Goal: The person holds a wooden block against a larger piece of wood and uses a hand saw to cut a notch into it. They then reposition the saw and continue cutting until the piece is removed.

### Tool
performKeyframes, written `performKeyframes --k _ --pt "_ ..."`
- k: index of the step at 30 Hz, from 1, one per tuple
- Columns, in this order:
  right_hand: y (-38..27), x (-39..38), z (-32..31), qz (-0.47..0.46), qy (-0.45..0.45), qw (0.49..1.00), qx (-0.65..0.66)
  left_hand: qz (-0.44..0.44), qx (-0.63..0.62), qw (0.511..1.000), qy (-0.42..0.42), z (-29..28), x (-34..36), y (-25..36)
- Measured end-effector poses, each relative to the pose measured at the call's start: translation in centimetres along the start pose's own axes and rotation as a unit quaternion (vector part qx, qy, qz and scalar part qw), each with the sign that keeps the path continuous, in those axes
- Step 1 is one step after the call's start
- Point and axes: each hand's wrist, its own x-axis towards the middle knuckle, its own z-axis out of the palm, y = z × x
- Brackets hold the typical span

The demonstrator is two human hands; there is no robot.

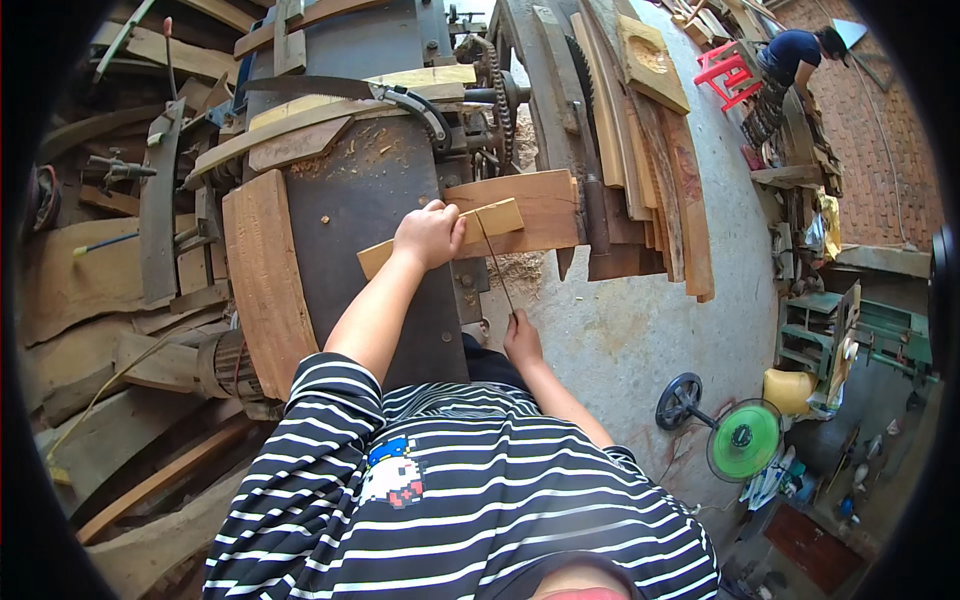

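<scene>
My left hand (432,236) pinches a wooden strip (502,216); my right hand (522,342) grips a thin dark blade (497,267) across it. Strip not yet parted, I judge.

From here I can't see the near end of the thin dark tool (496,265) — the right hand (522,340) covers it. The left hand (428,238) hides part of the wooden strip (500,217). My view crops the timber (90,260) — the other person (785,55) shows too small to read.
</scene>
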Motion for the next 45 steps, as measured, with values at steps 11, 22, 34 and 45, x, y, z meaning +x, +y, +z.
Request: performKeyframes --k 11,22,34,45 --pt "-2.6 3.0 0.6 -0.016 -0.011 1.000 0.015 0.011 0.005 1.000 0.005 0.4 0.2 -0.6" --pt "-10.1 8.1 -1.3 0.016 -0.017 0.999 0.044 0.007 -0.007 1.000 0.021 0.8 0.1 -0.5" --pt "-3.3 2.7 -2.9 -0.002 -0.085 0.996 0.035 0.011 -0.019 0.999 0.029 0.5 0.0 -0.7" --pt "-8.2 6.9 -3.7 -0.045 -0.116 0.992 0.009 -0.007 -0.026 0.999 0.022 0.8 -0.1 -0.7"
